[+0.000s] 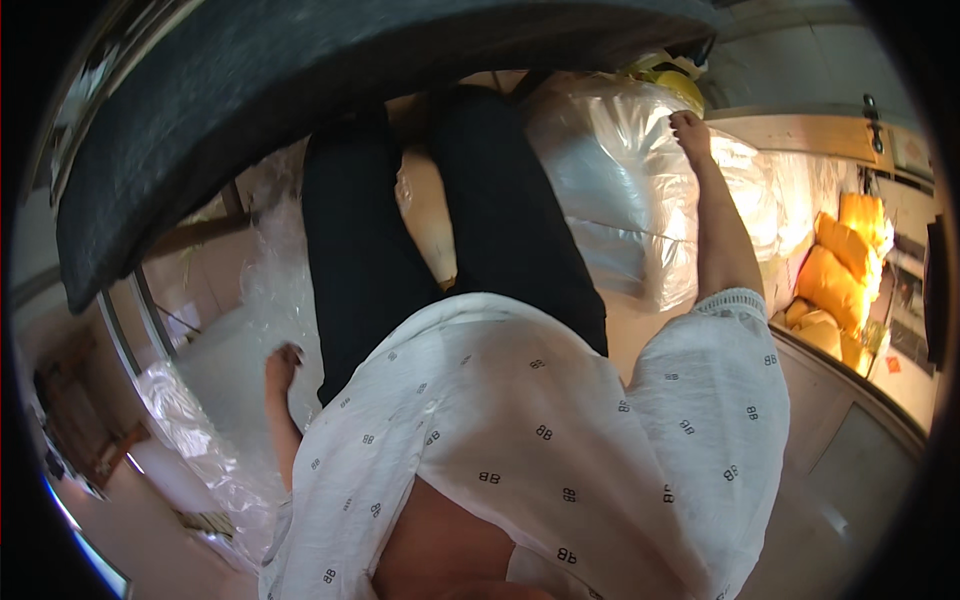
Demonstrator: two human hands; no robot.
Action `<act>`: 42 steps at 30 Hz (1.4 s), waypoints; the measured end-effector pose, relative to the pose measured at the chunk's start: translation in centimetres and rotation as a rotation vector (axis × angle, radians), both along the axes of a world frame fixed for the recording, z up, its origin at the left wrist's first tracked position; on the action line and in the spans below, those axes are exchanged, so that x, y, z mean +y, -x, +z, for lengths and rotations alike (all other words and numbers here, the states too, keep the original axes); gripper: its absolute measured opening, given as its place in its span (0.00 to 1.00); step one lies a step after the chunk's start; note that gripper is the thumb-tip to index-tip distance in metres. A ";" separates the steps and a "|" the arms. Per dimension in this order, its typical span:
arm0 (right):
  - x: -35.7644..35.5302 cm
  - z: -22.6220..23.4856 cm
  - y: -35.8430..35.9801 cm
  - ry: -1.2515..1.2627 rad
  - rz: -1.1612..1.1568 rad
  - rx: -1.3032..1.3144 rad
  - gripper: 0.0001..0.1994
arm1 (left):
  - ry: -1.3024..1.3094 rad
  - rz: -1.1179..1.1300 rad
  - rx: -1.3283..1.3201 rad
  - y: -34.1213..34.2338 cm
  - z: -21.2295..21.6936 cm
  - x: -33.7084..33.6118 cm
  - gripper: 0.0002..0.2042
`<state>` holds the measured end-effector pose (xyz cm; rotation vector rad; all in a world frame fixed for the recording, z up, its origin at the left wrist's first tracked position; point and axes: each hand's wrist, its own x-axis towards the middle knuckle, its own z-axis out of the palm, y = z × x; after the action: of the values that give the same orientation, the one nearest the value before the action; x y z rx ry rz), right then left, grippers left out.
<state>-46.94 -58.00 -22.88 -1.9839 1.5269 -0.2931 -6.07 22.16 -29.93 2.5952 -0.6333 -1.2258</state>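
My left hand (284, 362) hangs low beside my left thigh, close to clear plastic wrapping (245, 345). Its fingers look small and blurred, so their grip is unclear. On the other side, my right arm stretches out over a large plastic-wrapped bundle (620, 190). The fingers of my right hand (688, 135) are curled in at the bundle's far right edge, near a round yellow thing (680, 88). What they hold, if anything, is hidden.
A long dark padded edge (330, 75) curves across the far side, above my legs. Bright yellow bundles (838, 270) are piled at the right, beyond a wooden board (800, 135). A pale cabinet (850, 470) stands at the lower right. More shiny plastic (195, 430) lies at the left.
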 end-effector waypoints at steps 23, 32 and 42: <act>8.8 -7.7 2.4 -0.406 -0.412 -0.001 0.09 | 1.062 -0.040 -0.622 -7.9 24.8 -43.7 0.13; 10.7 -0.4 8.1 0.063 -0.961 -1.176 0.06 | 1.139 0.076 -0.385 -5.7 26.1 -45.3 0.15; 20.1 12.7 -4.6 -0.043 0.023 -0.976 0.03 | 1.150 -0.500 0.405 15.2 25.5 -52.0 0.23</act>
<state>-42.34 -37.93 -10.16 -1.4398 0.8497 -1.0241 -21.30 -29.84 -4.40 1.2429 -1.3980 -0.9758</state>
